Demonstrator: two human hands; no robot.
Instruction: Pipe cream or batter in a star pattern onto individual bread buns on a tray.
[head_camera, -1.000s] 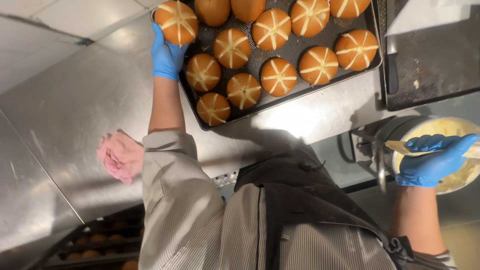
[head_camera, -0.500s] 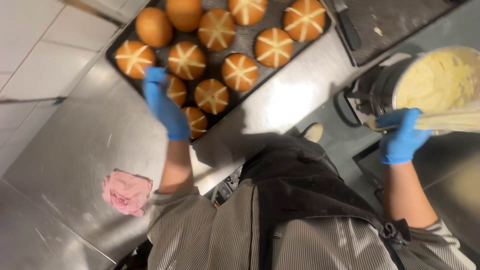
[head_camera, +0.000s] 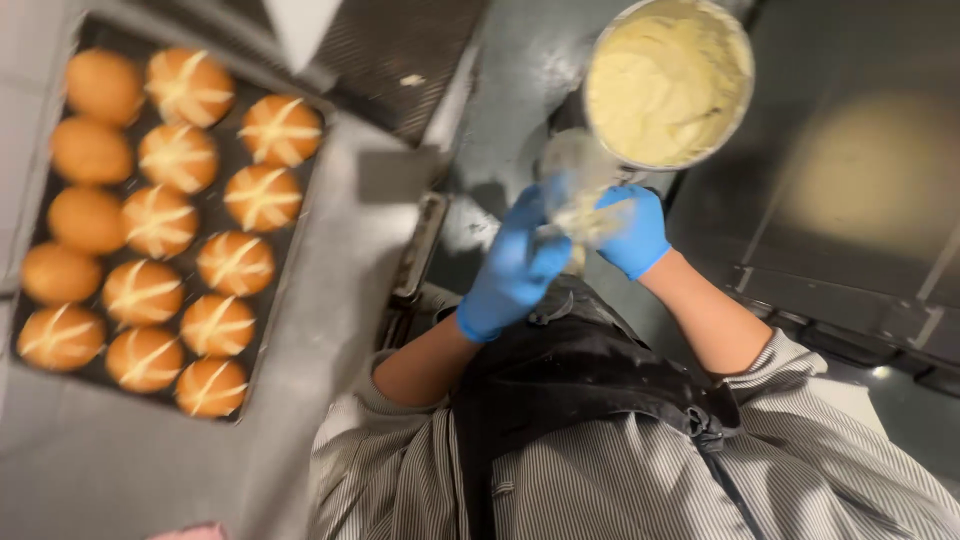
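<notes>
Blue-gloved, our left hand (head_camera: 515, 265) and right hand (head_camera: 628, 230) both close on the piping bag (head_camera: 580, 195); we should squeeze evenly.

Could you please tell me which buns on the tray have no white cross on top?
On the dark tray, the plain buns sit in the far-left column: the top four there are smooth and golden, while the others carry white crosses.

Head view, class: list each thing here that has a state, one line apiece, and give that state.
Baking tray: full of buns.
Buns: baked; most crossed white, several plain.
Metal bowl: filled with pale cream.
Piping bag: blurred, held by both hands.
Left hand: blue-gloved, grip on bag.
Right hand: blue-gloved, grip on bag.
</notes>
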